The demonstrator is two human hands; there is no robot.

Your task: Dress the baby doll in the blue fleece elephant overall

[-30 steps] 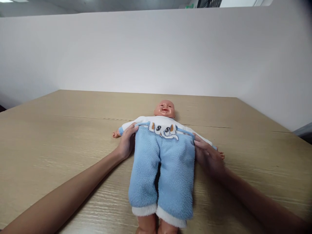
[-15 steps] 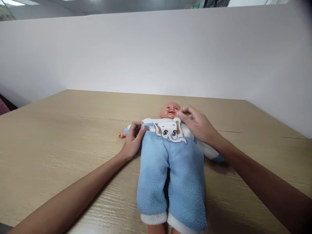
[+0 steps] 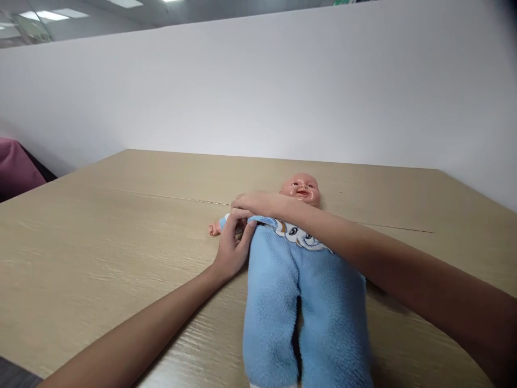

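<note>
A baby doll (image 3: 302,188) lies on its back on the wooden table (image 3: 100,242), head away from me. It wears fluffy light-blue trousers (image 3: 307,302) and a white top with an elephant patch (image 3: 301,238). My left hand (image 3: 233,245) pinches the blue waistband at the doll's side nearest my left. My right hand (image 3: 252,203) reaches across the doll's chest to that same spot, fingers closed on the fabric near the shoulder. My right forearm covers much of the chest.
A plain white partition wall (image 3: 258,91) stands behind the table's far edge. Something pink (image 3: 16,170) shows at the left beyond the table. A seam runs across the tabletop behind the doll.
My right hand has crossed from beside the doll's face over its chest to the side where my left hand grips. The view has shifted left, so the doll sits further right.
</note>
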